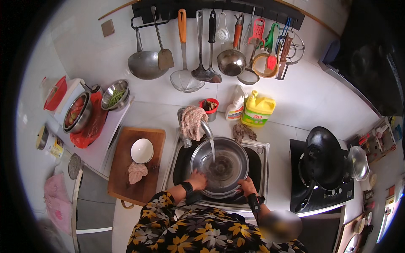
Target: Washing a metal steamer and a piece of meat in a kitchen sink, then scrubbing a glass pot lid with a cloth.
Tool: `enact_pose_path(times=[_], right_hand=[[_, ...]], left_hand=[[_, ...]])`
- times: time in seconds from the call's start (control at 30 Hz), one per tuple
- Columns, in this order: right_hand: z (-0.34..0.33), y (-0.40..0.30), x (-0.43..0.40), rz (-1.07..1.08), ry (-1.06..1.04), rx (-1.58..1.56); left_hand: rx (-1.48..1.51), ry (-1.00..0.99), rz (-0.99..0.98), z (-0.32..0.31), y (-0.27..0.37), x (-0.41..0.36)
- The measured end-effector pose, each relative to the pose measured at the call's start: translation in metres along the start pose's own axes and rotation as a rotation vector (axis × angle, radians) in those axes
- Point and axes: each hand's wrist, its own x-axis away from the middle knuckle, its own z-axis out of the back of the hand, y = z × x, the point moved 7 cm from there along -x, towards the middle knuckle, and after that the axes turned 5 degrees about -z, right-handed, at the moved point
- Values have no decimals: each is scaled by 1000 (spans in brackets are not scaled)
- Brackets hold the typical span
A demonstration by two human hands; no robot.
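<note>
A wide stainless steel basin (239, 158) rests over the sink (264, 177), with water running into it from the curved faucet (207, 129). My left hand (198, 180) is at the basin's lower left side, its fingers over the rim; whether they grip it is hard to see. On the lower right, my right hand (248, 186) holds the basin's rim. A pinkish cloth (192, 121) is draped over the faucet. Left of the sink, a wooden cutting board (121, 170) bears a white bowl (142, 151) and a crumpled cloth (137, 173).
Behind the sink stand a red-rimmed container (212, 116), a spray bottle (235, 106) and a yellow detergent jug (258, 110). A black wok (324, 158) sits on the stove (297, 196) at right. Metal bowls, one with green beans (116, 97), stand at left. Utensils hang above.
</note>
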Motion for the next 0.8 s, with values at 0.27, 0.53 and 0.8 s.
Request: enact_pose_path(times=[0.27, 0.53, 0.8], right_hand=[[16, 14, -9, -60, -1, -29], [24, 27, -10, -109, 50, -82], [35, -1, -32, 312, 147, 449]], left_hand=[[207, 879, 136, 63, -21, 36], [1399, 366, 120, 15, -22, 45], [2029, 357, 167, -20, -18, 24]])
